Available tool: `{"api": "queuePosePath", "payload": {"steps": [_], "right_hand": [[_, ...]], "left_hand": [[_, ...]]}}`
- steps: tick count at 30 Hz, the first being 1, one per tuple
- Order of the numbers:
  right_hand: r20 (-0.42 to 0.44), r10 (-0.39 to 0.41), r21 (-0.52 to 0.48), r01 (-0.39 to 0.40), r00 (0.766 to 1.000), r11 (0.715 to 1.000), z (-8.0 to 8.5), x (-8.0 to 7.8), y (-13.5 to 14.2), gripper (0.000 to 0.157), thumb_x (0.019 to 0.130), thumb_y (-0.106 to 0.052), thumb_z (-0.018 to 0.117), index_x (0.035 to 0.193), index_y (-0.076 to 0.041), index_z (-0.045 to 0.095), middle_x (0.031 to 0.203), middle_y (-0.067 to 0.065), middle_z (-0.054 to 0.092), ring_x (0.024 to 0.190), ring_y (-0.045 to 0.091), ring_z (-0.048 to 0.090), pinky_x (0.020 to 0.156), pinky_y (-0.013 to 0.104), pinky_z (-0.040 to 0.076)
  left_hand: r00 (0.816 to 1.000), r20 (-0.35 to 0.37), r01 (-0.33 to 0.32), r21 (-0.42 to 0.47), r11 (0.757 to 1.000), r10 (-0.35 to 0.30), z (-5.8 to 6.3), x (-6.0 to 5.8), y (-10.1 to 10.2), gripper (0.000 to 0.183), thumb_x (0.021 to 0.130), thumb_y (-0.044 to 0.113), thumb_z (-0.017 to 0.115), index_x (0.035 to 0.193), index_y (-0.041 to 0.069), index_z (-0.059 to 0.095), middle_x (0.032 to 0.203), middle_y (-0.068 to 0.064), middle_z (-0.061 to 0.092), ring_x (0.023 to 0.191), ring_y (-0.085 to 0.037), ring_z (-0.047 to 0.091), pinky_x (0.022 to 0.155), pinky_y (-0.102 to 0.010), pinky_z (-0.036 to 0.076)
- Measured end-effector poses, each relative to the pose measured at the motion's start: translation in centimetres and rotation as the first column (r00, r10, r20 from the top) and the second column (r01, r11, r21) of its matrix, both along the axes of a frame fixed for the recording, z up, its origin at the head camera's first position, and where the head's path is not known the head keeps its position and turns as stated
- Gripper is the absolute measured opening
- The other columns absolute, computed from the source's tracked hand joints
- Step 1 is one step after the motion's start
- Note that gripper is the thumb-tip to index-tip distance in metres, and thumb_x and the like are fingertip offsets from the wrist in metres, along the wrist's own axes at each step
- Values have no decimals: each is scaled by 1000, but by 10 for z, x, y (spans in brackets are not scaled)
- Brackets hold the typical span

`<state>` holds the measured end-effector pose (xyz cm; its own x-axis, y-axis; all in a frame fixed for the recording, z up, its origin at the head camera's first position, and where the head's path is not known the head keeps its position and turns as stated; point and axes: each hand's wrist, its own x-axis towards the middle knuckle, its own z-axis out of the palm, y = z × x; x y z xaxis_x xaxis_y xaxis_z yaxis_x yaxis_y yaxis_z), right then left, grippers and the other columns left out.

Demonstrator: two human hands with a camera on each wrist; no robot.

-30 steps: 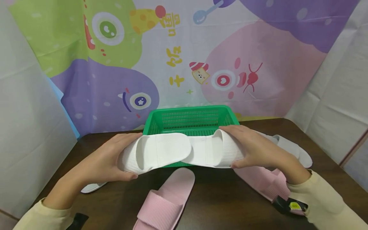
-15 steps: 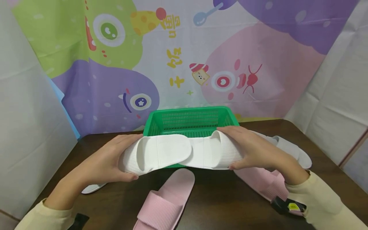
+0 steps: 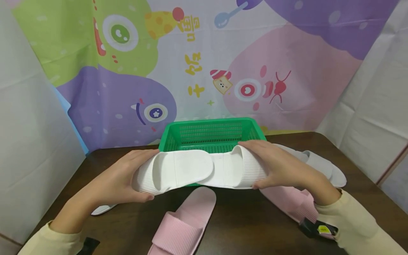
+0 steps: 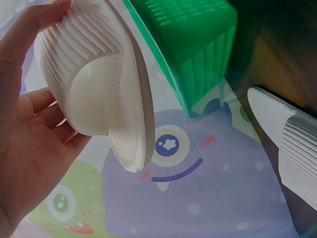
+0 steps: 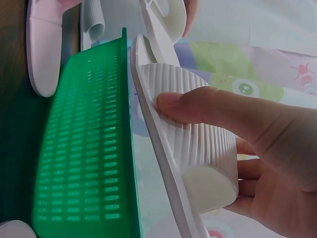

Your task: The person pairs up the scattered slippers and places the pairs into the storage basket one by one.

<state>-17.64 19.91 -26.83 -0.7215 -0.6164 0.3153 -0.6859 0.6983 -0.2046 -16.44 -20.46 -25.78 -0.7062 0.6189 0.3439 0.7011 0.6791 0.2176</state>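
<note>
My left hand (image 3: 118,177) grips a white slipper (image 3: 191,163) around its ribbed strap. In my right hand (image 3: 280,166) is another white slipper (image 3: 227,168), also gripped by the strap. Both slippers are held up in front of the green basket (image 3: 210,124), with their heel ends meeting in the middle. The left slipper's heel overlaps the right one's. The right wrist view has my thumb (image 5: 183,105) pressing the ribbed strap (image 5: 185,144), and the fingers are partly hidden behind it. The left wrist view shows the left slipper (image 4: 84,44) between thumb and fingers.
A pink slipper (image 3: 180,228) lies on the dark table (image 3: 242,223) near the front. Another pink slipper (image 3: 287,202) is partly under my right forearm, with a pale grey slipper (image 3: 320,164) behind. A white slipper (image 4: 302,153) lies at the left. A printed cloth (image 3: 204,46) hangs behind.
The right hand has brought its slipper slightly left and a little lower. The left hand and its slipper have barely shifted. Both grips stay the same.
</note>
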Motion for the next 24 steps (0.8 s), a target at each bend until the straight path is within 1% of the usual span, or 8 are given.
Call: {"api": "queuePosePath", "payload": {"steps": [8, 16, 24], "right_hand": [[11, -12, -1, 12, 1000, 1000, 0, 0, -1, 98, 58, -29, 91, 141, -8, 43, 136, 4, 54, 120, 23, 51, 94, 45, 49], [24, -13, -1, 13, 1000, 1000, -1, -1, -2, 97, 59, -29, 91, 142, -8, 43, 137, 5, 54, 121, 24, 51, 95, 47, 49], [39, -30, 1, 30, 999, 1000, 0, -1, -4, 102, 55, -31, 93, 141, -9, 43, 137, 4, 54, 121, 23, 51, 96, 45, 50]], "left_hand": [[1000, 5, 2, -1, 1000, -2, 0, 0, 0, 96, 58, 29, 89, 141, 9, 44, 135, -6, 54, 116, -17, 50, 87, -38, 50], [1000, 11, 1, -2, 1000, -1, 0, -1, 1, 96, 59, 29, 89, 141, 8, 44, 134, -6, 55, 115, -17, 51, 86, -38, 51], [1000, 28, -3, 4, 1000, 3, -1, 0, 3, 95, 59, 29, 89, 141, 10, 45, 135, -6, 54, 116, -18, 51, 86, -38, 51]]}}
